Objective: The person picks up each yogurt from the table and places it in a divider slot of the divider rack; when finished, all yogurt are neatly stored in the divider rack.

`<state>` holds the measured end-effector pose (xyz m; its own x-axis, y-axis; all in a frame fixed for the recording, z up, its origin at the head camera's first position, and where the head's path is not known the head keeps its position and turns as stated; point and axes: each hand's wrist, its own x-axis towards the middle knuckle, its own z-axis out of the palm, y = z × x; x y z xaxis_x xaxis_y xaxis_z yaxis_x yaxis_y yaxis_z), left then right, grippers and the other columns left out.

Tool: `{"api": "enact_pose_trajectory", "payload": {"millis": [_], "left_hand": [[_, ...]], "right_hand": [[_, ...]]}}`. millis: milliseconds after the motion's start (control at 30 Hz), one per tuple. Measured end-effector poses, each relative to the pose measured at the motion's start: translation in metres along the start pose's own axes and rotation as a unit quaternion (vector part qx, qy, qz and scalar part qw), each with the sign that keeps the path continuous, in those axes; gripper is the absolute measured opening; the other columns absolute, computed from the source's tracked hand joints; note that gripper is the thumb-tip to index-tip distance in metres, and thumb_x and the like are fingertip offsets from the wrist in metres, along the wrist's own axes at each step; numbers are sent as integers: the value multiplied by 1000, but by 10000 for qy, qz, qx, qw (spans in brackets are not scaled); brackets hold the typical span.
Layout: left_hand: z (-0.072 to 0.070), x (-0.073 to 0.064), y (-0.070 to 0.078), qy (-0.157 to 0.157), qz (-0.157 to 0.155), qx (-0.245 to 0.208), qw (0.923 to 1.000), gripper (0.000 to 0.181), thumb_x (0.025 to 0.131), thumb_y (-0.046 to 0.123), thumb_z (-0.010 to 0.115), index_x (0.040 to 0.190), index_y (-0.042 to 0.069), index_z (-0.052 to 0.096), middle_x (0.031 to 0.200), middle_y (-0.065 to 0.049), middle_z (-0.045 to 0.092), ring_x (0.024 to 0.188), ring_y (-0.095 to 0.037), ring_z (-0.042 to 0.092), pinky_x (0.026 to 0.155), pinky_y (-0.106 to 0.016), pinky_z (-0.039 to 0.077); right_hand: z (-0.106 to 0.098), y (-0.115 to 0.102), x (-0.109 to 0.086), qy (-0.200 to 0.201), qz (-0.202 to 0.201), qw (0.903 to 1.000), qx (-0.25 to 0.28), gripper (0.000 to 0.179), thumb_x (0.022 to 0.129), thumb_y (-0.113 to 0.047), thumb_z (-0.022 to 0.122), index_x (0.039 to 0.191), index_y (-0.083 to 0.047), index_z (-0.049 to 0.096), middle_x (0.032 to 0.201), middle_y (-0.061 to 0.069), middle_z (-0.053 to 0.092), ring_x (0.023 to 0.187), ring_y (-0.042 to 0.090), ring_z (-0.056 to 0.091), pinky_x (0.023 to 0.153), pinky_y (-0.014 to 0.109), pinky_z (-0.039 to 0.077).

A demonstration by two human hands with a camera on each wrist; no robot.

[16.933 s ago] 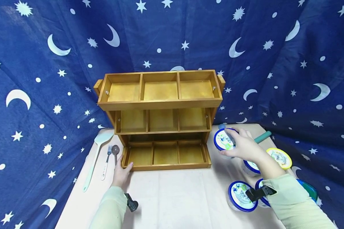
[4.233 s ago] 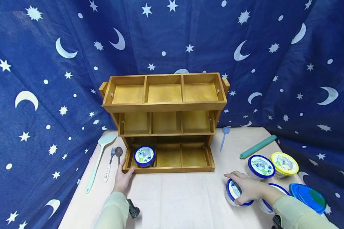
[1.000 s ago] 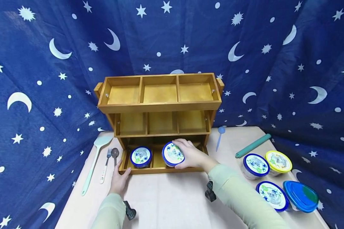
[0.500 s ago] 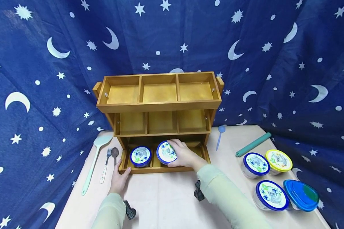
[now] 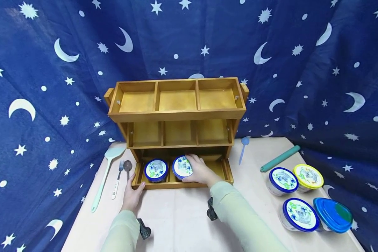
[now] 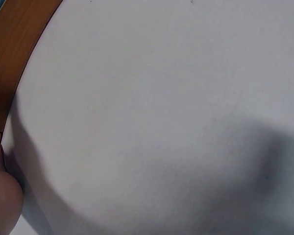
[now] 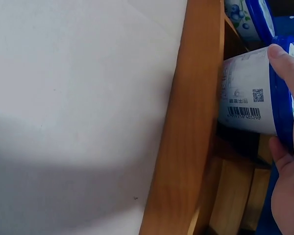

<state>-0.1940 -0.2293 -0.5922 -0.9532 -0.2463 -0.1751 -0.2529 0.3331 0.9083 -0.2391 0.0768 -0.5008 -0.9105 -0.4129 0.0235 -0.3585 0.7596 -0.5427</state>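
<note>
A three-tier wooden box [image 5: 176, 116], each tier split into three compartments, stands on the table. My right hand [image 5: 201, 171] grips a round plastic tub [image 5: 182, 167] with a blue-rimmed lid, in the bottom tier's middle compartment. In the right wrist view, my thumb and a finger hold this tub [image 7: 247, 93] by its lid; its base is hidden behind the front board. A matching tub [image 5: 156, 170] sits in the bottom left compartment. My left hand [image 5: 132, 196] holds the bottom tier's front left corner, thumb at the front and fingers along the side.
Left of the box lie a pale green spatula [image 5: 104, 175], a fork [image 5: 117, 178] and a brown spoon [image 5: 127, 167]. To its right are a blue spoon [image 5: 244, 147], a green roll [image 5: 280, 158], blue-lidded tubs [image 5: 283, 180], a yellow-lidded tub [image 5: 308, 176] and a blue-lidded container [image 5: 333, 214].
My right hand has carried a second blue-lidded tub from the right side into the bottom middle compartment, shifting slightly left lately. The first tub went into the left compartment earlier. My left hand stays put.
</note>
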Motion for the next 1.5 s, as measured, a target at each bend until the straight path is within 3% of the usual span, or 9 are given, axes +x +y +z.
{"api": "enact_pose_trajectory", "payload": {"millis": [300,433,767,967,1100,1500], "left_hand": [[7,4,0,-99,-77,-22,9999,74,90,33,63,150,19,21,154,-17,15,140,-38,9,113,-53,9],[10,4,1,-97,-37,-20,9999,73,90,32,62,149,18,22,154,-16,16,140,-37,10,113,-52,10],[9,5,1,-105,-33,-11,9999,71,92,30,60,150,19,21,154,-16,16,140,-36,9,113,-52,9],[7,2,2,-55,24,-16,10000,70,91,29,60,149,17,23,154,-16,17,140,-37,9,113,-53,9],[5,1,3,-29,-15,-40,10000,70,91,29,61,149,18,23,154,-17,16,140,-37,9,113,-53,9],[2,1,1,-49,-142,17,9999,71,92,31,59,150,22,20,155,-15,13,141,-37,7,113,-55,8]], "right_hand": [[5,-1,-5,25,91,9999,124,103,62,-36,86,142,-1,32,144,18,32,129,35,32,109,46,28],[6,0,-9,-62,362,9990,269,104,63,-36,85,145,-3,30,147,17,29,130,36,31,109,47,29],[14,10,-4,-185,569,9980,210,105,64,-40,85,147,-7,28,149,14,24,130,35,31,106,46,33],[13,9,-4,-95,399,9976,551,100,65,-35,85,144,-3,32,147,18,24,130,38,31,106,50,32],[13,8,-5,21,209,9986,476,96,66,-33,85,141,1,35,144,21,27,128,42,32,104,52,33],[12,10,-2,-110,383,9987,309,98,67,-36,84,145,-8,33,148,14,26,128,38,31,104,50,34]]}}
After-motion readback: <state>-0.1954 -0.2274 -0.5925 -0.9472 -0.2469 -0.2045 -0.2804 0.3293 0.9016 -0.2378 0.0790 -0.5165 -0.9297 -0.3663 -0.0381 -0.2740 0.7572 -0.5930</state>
